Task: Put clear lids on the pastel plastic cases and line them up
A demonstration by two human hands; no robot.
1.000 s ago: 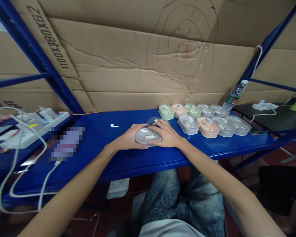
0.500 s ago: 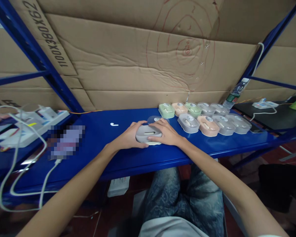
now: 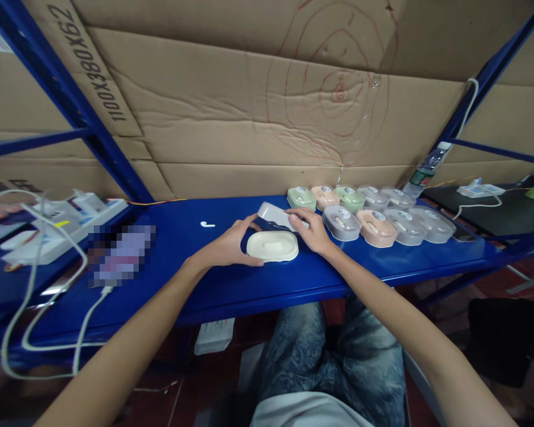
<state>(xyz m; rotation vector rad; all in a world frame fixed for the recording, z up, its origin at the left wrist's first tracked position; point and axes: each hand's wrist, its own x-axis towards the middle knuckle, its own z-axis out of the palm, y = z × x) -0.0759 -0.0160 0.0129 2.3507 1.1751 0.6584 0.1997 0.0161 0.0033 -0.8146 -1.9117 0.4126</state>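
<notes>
A cream oval tray (image 3: 272, 246) with a raised middle lies on the blue table in front of me. My left hand (image 3: 232, 242) curves around its left end, thumb and fingers spread apart, the thumb beside its near edge. My right hand (image 3: 310, 228) grips a pale grey box part (image 3: 273, 213), tilted up behind the tray. Its fingers cover the right end of this part. Something dark and see-through shows between the two pieces, too hidden to name.
To the right stand several lidded boxes in green, peach (image 3: 377, 228) and grey. A water bottle (image 3: 427, 169) leans behind them. At left are a phone (image 3: 122, 255) on a white cable and a power strip (image 3: 62, 228). A small white hook-shaped piece (image 3: 207, 225) lies beyond my left hand.
The grey box part has come off the cream tray, tilted and moved back in my right hand. The tray's top now shows. My left hand has loosened and spread.
</notes>
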